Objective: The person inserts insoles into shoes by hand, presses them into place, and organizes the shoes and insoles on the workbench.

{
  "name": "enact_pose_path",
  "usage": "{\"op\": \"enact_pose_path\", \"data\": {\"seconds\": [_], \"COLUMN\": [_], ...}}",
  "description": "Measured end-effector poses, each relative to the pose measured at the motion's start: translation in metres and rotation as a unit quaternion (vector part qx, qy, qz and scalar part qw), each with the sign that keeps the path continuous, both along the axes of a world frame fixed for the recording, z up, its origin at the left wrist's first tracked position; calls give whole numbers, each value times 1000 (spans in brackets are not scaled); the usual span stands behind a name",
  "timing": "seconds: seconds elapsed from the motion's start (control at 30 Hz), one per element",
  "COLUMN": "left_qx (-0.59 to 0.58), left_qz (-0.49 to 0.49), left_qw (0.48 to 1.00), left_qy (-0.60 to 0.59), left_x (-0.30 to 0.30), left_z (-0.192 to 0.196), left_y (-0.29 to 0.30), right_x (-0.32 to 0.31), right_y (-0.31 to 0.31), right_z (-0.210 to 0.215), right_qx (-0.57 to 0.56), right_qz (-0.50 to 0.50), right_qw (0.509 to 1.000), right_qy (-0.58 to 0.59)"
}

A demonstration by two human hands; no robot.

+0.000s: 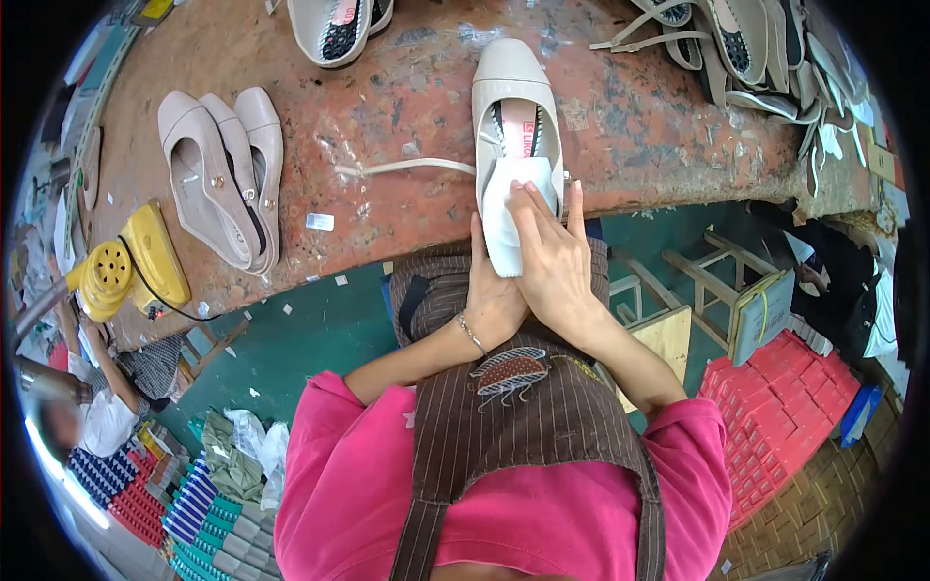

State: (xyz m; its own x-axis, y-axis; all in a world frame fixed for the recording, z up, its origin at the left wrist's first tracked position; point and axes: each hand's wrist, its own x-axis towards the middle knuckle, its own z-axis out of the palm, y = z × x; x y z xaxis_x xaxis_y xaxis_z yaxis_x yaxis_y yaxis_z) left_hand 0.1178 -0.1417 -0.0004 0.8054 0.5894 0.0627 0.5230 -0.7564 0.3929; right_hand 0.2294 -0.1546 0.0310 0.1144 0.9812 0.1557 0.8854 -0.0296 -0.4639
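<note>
Stacked shoeboxes [189,508] in striped colours occupy the lower left, on the floor, beside a seated person in a white top [102,421]. Above them, at the left edge of the counter [407,107], lies a yellow heat gun [131,266] with a black cord. To its right, a pair of beige flat shoes [223,174] lies on the worn, reddish counter surface, one resting against the other.

At centre, a cream flat shoe [513,107] lies with its toe pointing away from the person and its heel end at the near counter edge. Its loose strap [407,167] trails left across the counter. A white insole [509,218] sits at the heel opening and extends toward the person.

Left hand [494,295]: cupped under and against the near end of the white insole, grasping it; a thin bracelet is on the wrist. Right hand [557,261]: laid flat over the insole, fingers extended and pressing down on it, overlapping the left hand.

Upper right, a heap of further shoes [765,53] covers the counter corner. Below it stand wooden stools [717,281], and red boxes [785,397] are stacked at lower right.
</note>
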Motion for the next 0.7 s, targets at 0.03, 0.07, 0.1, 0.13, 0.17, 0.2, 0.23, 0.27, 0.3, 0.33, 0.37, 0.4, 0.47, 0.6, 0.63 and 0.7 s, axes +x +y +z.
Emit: {"op": "enact_pose_path", "data": {"seconds": [0.03,0.07,0.1,0.13,0.17,0.2,0.23,0.27,0.3,0.33,0.37,0.4,0.47,0.6,0.63,0.7], "left_qx": [-25,-49,-56,-19,-39,-54,-54,-54,-53,-49,-46,-41,-30,-36,-65,-73], "left_qz": [-5,-8,-20,8,15,23,21,25,27,13,12,14,13,14,-3,40], "left_qw": [1000,999,998,1000,999,998,998,998,998,998,997,996,998,999,998,989], "left_qy": [9,19,21,5,-1,-8,-11,-7,-7,-44,-62,-74,-53,-38,-18,-124], "left_x": [-1,-2,-7,-1,1,3,3,-2,-3,-3,1,3,3,7,3,1], "left_z": [-6,-8,-7,3,4,3,2,-3,-5,0,1,2,5,7,6,-12], "left_y": [0,2,1,5,4,6,3,1,3,6,7,7,9,8,8,7], "right_x": [2,7,15,24,30,36,35,27,19,9,9,9,21,27,23,2], "right_y": [9,27,44,67,85,100,94,82,70,48,41,40,80,105,89,51], "right_z": [-4,-11,-17,-26,-10,7,5,-3,-9,-11,-20,-26,-26,-5,-11,-41], "right_qx": [1,39,72,72,-50,-166,-166,-76,17,3,13,23,84,-116,-41,22], "right_qz": [-3,5,8,-2,12,27,24,13,0,12,4,0,-36,-38,-46,-17], "right_qw": [1000,998,994,993,995,983,983,991,988,986,987,989,981,980,991,986], "right_qy": [-1,-41,-87,-93,-82,-68,-71,-111,-154,-165,-159,-148,-169,-157,-120,-167]}}
